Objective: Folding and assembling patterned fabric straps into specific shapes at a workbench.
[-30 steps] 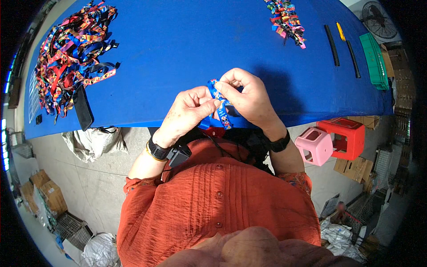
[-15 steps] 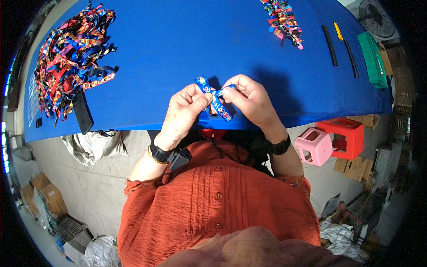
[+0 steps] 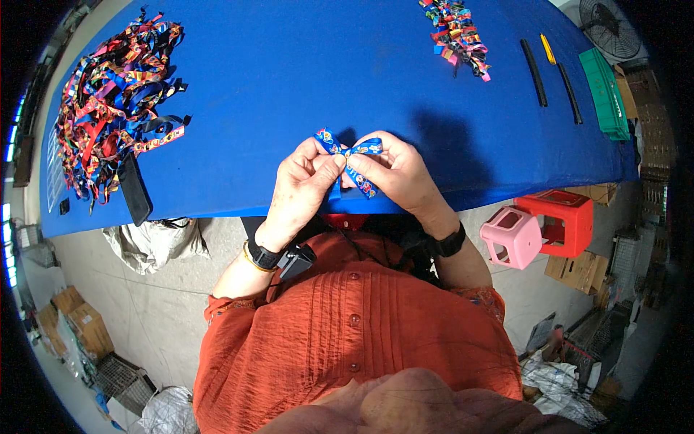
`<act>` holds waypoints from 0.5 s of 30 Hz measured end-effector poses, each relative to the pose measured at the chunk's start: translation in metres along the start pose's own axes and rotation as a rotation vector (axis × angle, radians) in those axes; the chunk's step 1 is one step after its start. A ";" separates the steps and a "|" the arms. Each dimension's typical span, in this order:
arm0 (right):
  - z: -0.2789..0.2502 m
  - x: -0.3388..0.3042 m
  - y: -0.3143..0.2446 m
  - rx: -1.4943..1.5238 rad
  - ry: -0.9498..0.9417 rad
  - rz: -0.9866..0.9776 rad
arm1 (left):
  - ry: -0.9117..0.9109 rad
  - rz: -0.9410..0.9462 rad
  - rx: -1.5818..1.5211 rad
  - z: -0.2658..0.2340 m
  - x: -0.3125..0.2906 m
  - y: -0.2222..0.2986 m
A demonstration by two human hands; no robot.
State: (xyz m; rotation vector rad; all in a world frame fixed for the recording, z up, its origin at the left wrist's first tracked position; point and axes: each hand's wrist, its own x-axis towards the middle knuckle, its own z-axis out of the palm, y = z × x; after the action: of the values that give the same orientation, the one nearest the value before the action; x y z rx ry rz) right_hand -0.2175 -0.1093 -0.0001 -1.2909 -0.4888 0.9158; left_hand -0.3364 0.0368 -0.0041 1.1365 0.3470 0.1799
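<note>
Blue bow (image 3: 333, 146) between left hand (image 3: 302, 175) and right hand (image 3: 399, 172)

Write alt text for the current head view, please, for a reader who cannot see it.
A person's left hand and right hand pinch a patterned blue ribbon bow over a blue table. A large heap of multicoloured ribbons lies at left; a smaller bunch lies farther off, right of centre.

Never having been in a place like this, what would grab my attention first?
Probably the big colourful ribbon tangle on the left of the bright blue table. Next, the blue patterned bow near the table's closest edge, pinched by the left hand and right hand. At lower right, a pink stool and a red stool stand out against the floor.
</note>
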 end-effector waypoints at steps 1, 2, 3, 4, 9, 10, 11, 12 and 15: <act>-0.001 -0.001 -0.002 -0.070 0.014 0.008 | -0.003 0.025 -0.013 0.000 0.001 -0.001; -0.001 0.000 -0.003 -0.140 0.027 0.016 | -0.002 0.024 -0.012 0.000 0.002 -0.002; 0.000 0.000 -0.004 -0.138 0.027 0.017 | -0.011 0.025 0.015 0.000 0.002 -0.002; 0.001 0.000 -0.005 -0.168 0.038 -0.011 | -0.019 0.027 0.041 0.000 0.003 -0.002; 0.003 0.004 0.005 -0.301 0.114 -0.085 | 0.055 0.096 0.100 0.004 0.007 -0.004; 0.004 0.004 0.003 -0.296 0.132 -0.078 | 0.093 0.123 0.131 0.005 0.007 -0.004; 0.005 0.004 0.002 -0.291 0.150 -0.072 | 0.096 0.123 0.131 0.005 0.007 -0.004; 0.006 0.004 0.002 -0.291 0.147 -0.071 | 0.121 0.131 0.124 0.006 0.007 -0.004; 0.008 0.005 0.004 -0.235 0.126 -0.079 | 0.148 0.130 0.123 0.004 0.007 -0.005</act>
State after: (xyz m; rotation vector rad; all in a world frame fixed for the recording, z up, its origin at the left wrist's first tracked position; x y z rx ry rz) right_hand -0.2221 -0.0998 -0.0027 -1.5208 -0.5568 0.7213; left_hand -0.3287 0.0337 -0.0088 1.2718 0.4200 0.3618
